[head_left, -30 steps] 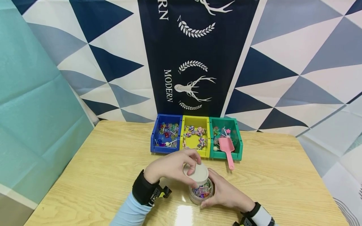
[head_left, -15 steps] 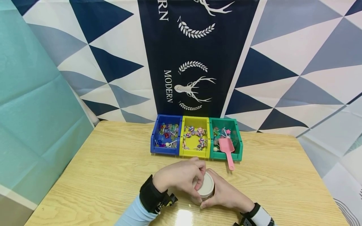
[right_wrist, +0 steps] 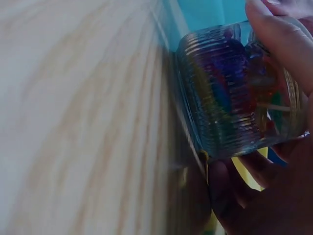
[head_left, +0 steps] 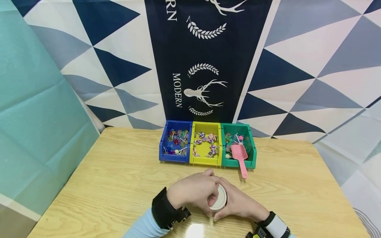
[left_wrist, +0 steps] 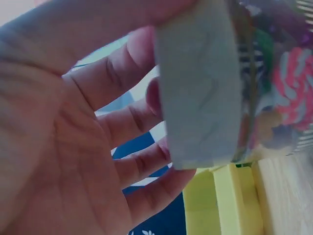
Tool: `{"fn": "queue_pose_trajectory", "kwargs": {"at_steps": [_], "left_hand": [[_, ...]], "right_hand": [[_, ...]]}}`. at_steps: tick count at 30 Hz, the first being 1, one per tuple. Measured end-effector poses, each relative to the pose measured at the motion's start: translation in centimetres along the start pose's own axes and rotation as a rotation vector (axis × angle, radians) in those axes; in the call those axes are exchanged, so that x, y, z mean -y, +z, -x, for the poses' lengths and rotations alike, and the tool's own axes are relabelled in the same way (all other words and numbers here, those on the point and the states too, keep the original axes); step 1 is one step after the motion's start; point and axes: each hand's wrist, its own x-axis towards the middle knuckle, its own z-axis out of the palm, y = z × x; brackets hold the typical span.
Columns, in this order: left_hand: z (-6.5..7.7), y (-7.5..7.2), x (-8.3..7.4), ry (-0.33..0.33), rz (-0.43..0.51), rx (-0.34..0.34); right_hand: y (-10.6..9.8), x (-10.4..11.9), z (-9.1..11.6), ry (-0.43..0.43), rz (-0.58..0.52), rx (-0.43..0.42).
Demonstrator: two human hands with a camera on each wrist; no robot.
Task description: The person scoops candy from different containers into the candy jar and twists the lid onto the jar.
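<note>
A clear ribbed jar (right_wrist: 220,93) filled with colourful candies stands upright on the table in front of me. Its off-white lid (left_wrist: 200,93) sits on the mouth of the jar. My left hand (head_left: 194,191) grips the lid's edge from the left, fingers bent over and round the rim. From the right, my right hand (head_left: 241,203) holds the jar's side between thumb and fingers. In the left wrist view a pink-and-white swirl lollipop (left_wrist: 293,88) shows through the jar wall. The head view hides most of the jar beneath the lid and hands.
Blue (head_left: 175,158), yellow (head_left: 205,161) and green (head_left: 253,158) bins stand side by side at the back, each with candies inside. A pink scoop (head_left: 239,155) leans over the green bin's front edge. A patterned cloth wall (head_left: 125,66) rises behind the wooden table (head_left: 113,172).
The left hand has brought the lid from tilted above the open jar down onto its mouth, then shifted slightly right with the wrist turned. The right hand has stayed on the jar.
</note>
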Motion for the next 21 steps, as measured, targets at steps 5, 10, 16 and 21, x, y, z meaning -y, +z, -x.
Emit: {"fn": "queue_pose_trajectory", "kwargs": {"at_steps": [5,10,16,21], "left_hand": [[0.2,0.2,0.3,0.021,0.006,-0.010],[1.2,1.2,1.7,0.090,0.123,-0.079],[3.0,2.3,3.7,0.046,0.332,-0.162],[3.3,3.3,4.9,0.029,0.433,-0.132]], "right_hand": [[-0.5,-0.2,0.1,-0.037,0.113,0.055],[-1.5,0.5,0.6,-0.041,0.247,0.052],[-3.2,2.6,1.3,-0.031,0.302,-0.011],[-3.6,4.3,1.6,-0.077,0.376,-0.092]]}}
